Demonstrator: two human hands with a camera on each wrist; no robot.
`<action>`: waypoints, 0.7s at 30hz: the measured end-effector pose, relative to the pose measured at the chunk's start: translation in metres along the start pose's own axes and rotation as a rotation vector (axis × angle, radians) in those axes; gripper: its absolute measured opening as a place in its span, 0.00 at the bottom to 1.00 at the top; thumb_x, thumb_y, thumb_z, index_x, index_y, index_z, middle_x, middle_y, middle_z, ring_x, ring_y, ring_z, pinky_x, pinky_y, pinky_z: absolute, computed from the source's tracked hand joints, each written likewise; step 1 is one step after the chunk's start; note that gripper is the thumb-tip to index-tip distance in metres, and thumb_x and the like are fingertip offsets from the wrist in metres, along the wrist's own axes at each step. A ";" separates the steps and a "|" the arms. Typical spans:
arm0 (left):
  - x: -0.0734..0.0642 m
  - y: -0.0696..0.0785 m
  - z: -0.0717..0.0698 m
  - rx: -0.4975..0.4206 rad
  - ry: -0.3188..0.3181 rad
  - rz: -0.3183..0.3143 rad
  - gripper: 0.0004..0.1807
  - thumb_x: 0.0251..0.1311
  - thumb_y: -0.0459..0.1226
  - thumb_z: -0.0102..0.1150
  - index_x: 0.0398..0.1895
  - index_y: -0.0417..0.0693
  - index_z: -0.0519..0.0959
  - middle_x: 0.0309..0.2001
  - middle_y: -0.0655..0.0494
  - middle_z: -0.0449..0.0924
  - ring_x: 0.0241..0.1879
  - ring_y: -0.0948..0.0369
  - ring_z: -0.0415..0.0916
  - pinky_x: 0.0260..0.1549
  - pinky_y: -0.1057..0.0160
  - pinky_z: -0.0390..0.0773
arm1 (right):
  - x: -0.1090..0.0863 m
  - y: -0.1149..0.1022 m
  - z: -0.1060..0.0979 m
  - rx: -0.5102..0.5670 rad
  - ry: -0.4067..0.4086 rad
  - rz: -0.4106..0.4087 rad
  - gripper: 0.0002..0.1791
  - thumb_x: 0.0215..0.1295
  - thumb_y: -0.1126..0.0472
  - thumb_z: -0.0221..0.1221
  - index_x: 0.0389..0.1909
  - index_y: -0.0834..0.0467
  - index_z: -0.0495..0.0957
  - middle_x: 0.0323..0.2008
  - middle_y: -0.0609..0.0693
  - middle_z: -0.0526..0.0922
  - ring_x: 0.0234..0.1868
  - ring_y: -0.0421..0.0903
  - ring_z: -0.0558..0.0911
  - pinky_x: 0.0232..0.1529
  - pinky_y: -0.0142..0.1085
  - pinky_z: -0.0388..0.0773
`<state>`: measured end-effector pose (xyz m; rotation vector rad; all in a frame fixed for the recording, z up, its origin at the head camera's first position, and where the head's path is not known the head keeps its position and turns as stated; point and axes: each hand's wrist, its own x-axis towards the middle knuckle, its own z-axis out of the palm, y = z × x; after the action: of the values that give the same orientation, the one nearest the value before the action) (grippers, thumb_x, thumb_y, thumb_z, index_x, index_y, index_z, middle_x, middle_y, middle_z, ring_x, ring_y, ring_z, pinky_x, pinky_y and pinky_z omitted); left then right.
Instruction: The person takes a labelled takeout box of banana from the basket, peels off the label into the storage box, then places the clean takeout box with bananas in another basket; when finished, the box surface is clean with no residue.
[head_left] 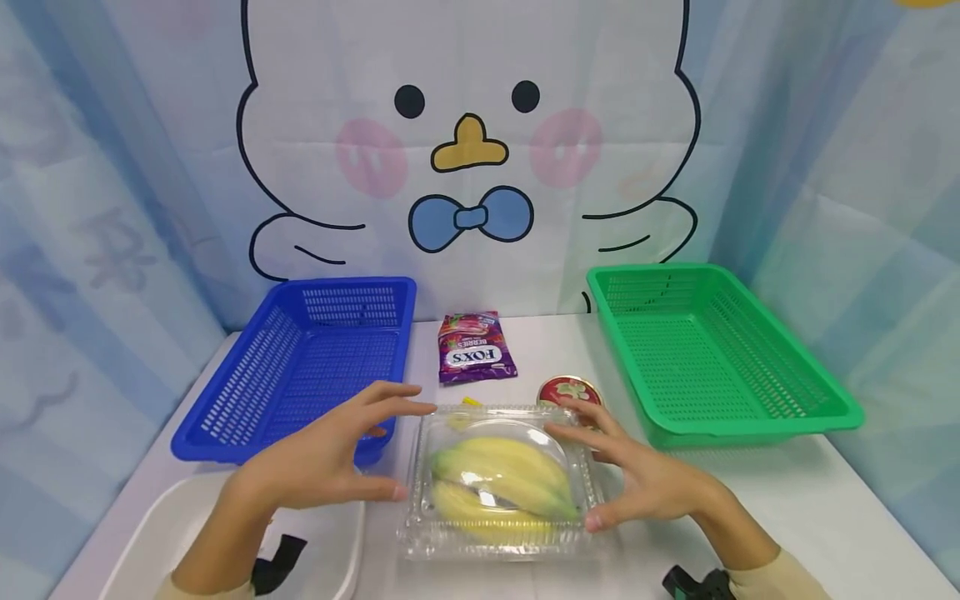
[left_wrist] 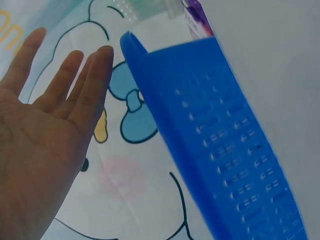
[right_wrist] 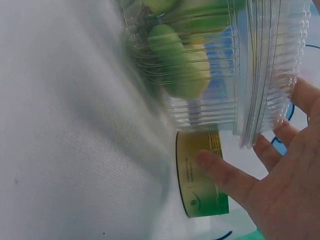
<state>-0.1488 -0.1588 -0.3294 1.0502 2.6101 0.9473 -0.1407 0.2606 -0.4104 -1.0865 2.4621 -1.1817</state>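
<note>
A clear plastic clamshell container (head_left: 498,537) with yellow-green bananas (head_left: 502,479) inside sits closed on the white table, between both hands. At its left edge, my left hand (head_left: 330,458) is spread, with thumb and fingers apart; its fingers look straight in the left wrist view. My right hand (head_left: 645,479) reaches over the far right corner of the lid, fingertips at the rim and thumb by the right edge. In the right wrist view, fingers lie against the rim of the container, and a round can (right_wrist: 197,175) stands behind. The can's red lid (head_left: 566,389) shows past the container.
A blue basket (head_left: 405,350) stands at the back left, a green basket (head_left: 750,425) at the back right. Between them lies a purple candy bag (head_left: 480,346). A white tub (head_left: 352,542) is at front left. A small yellow thing (head_left: 471,402) peeks out behind the container.
</note>
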 end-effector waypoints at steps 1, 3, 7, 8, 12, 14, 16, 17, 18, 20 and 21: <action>0.002 0.000 0.002 -0.005 -0.007 -0.001 0.42 0.55 0.57 0.75 0.73 0.76 0.67 0.76 0.57 0.60 0.74 0.43 0.61 0.59 0.38 0.77 | 0.000 0.000 0.000 0.001 -0.001 0.002 0.54 0.54 0.53 0.75 0.81 0.49 0.57 0.81 0.58 0.41 0.76 0.68 0.51 0.59 0.63 0.75; 0.007 0.000 0.005 -0.007 -0.020 -0.005 0.42 0.54 0.57 0.75 0.73 0.77 0.67 0.77 0.57 0.58 0.74 0.42 0.60 0.59 0.38 0.77 | 0.000 -0.001 0.000 0.004 -0.001 0.004 0.54 0.54 0.53 0.75 0.81 0.48 0.57 0.81 0.57 0.40 0.76 0.68 0.51 0.59 0.64 0.74; 0.014 -0.002 0.012 -0.005 -0.043 -0.006 0.44 0.52 0.60 0.75 0.73 0.75 0.67 0.79 0.55 0.55 0.75 0.42 0.57 0.62 0.34 0.73 | 0.001 -0.002 0.000 0.007 0.000 0.006 0.55 0.54 0.53 0.76 0.81 0.45 0.57 0.81 0.56 0.40 0.76 0.69 0.51 0.59 0.66 0.74; 0.015 -0.002 0.013 -0.005 -0.048 -0.006 0.44 0.51 0.60 0.76 0.74 0.74 0.68 0.79 0.54 0.54 0.76 0.41 0.56 0.62 0.33 0.72 | 0.002 -0.002 0.000 0.009 0.000 0.006 0.55 0.54 0.53 0.76 0.81 0.45 0.57 0.81 0.55 0.40 0.76 0.69 0.51 0.59 0.67 0.73; 0.018 -0.003 0.018 -0.017 -0.075 0.010 0.45 0.51 0.57 0.77 0.74 0.72 0.67 0.80 0.53 0.52 0.77 0.41 0.54 0.63 0.29 0.68 | 0.003 -0.002 0.000 0.021 -0.003 0.003 0.55 0.53 0.54 0.76 0.81 0.47 0.57 0.81 0.57 0.39 0.76 0.70 0.50 0.58 0.70 0.72; 0.019 -0.003 0.021 -0.022 -0.089 0.017 0.45 0.51 0.56 0.77 0.74 0.72 0.67 0.80 0.53 0.51 0.77 0.41 0.53 0.64 0.29 0.67 | 0.003 -0.001 -0.001 0.029 -0.006 0.004 0.55 0.53 0.54 0.76 0.81 0.48 0.58 0.81 0.58 0.39 0.76 0.71 0.49 0.58 0.71 0.71; 0.020 -0.002 0.024 -0.024 -0.101 0.015 0.46 0.51 0.56 0.78 0.74 0.75 0.66 0.80 0.54 0.50 0.77 0.41 0.53 0.64 0.29 0.67 | 0.004 -0.001 -0.002 0.032 -0.008 0.005 0.55 0.53 0.55 0.76 0.81 0.48 0.57 0.81 0.59 0.38 0.77 0.70 0.48 0.58 0.71 0.70; 0.020 -0.002 0.025 -0.025 -0.107 0.009 0.46 0.51 0.55 0.78 0.74 0.77 0.66 0.80 0.54 0.50 0.77 0.41 0.52 0.64 0.29 0.67 | 0.004 -0.001 -0.003 0.036 -0.009 0.008 0.55 0.53 0.55 0.76 0.81 0.47 0.57 0.81 0.59 0.38 0.77 0.70 0.48 0.58 0.71 0.70; 0.021 -0.001 0.026 -0.025 -0.114 0.002 0.46 0.51 0.55 0.78 0.74 0.78 0.66 0.81 0.55 0.49 0.77 0.42 0.52 0.64 0.29 0.67 | 0.005 -0.001 -0.004 0.040 -0.012 0.009 0.55 0.53 0.55 0.76 0.81 0.47 0.57 0.81 0.59 0.38 0.77 0.69 0.47 0.58 0.71 0.70; 0.023 0.000 0.029 -0.026 -0.126 -0.009 0.46 0.50 0.55 0.79 0.74 0.78 0.66 0.81 0.56 0.48 0.78 0.42 0.51 0.64 0.30 0.67 | 0.006 -0.001 -0.005 0.045 -0.018 0.010 0.56 0.53 0.56 0.76 0.81 0.46 0.57 0.81 0.60 0.38 0.77 0.69 0.47 0.59 0.71 0.70; 0.023 0.001 0.030 -0.026 -0.132 -0.017 0.46 0.50 0.55 0.79 0.73 0.78 0.66 0.81 0.57 0.47 0.78 0.42 0.51 0.65 0.30 0.67 | 0.006 -0.002 -0.006 0.051 -0.021 0.014 0.56 0.53 0.56 0.76 0.81 0.46 0.57 0.81 0.60 0.38 0.77 0.68 0.47 0.59 0.71 0.69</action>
<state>-0.1542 -0.1280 -0.3502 1.0453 2.4891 0.8745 -0.1468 0.2594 -0.4045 -1.0603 2.4062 -1.2161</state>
